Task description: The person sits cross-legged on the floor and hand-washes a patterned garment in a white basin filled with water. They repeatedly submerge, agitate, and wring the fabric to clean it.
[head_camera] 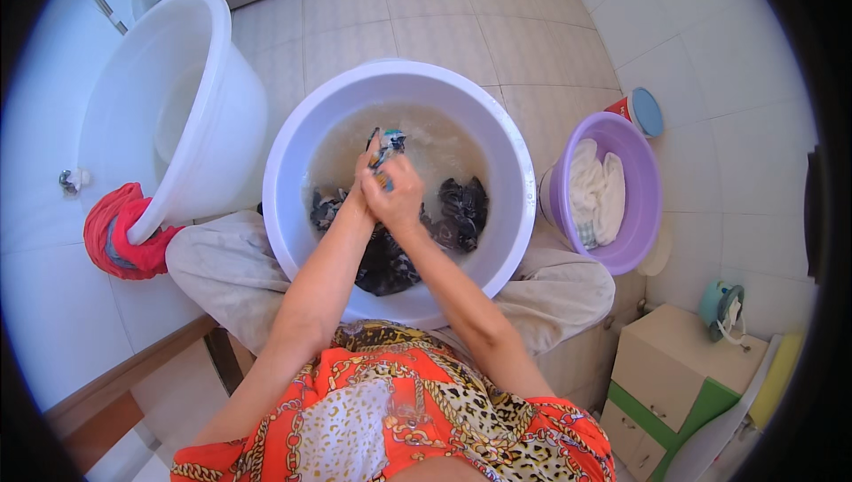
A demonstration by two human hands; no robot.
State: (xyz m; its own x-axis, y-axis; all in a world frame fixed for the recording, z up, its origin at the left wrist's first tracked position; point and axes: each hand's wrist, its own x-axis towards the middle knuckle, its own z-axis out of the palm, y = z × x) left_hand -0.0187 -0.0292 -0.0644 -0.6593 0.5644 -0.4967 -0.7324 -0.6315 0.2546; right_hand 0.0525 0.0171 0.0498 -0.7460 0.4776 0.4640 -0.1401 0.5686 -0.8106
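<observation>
A large white plastic basin [512, 142] stands between my knees with cloudy water in it. Over the water my left hand [365, 172] and my right hand [397, 194] are pressed together on a bunched part of a dark patterned cloth [393, 142]. My right fingers are curled over the cloth and slightly blurred. Dark wet fabric [386, 262] lies in the water below my wrists, and another dark bunch [464, 209] sits at the basin's right side. Whether these pieces are joined to the held cloth, I cannot tell.
At left a big white tub [213, 76] is tilted, with a red cloth [123, 236] over its rim. On the right, a purple basin [651, 196] holds white cloths [596, 182]. Behind it is a blue-lidded tub [647, 112]. A small cabinet [665, 362] stands lower right.
</observation>
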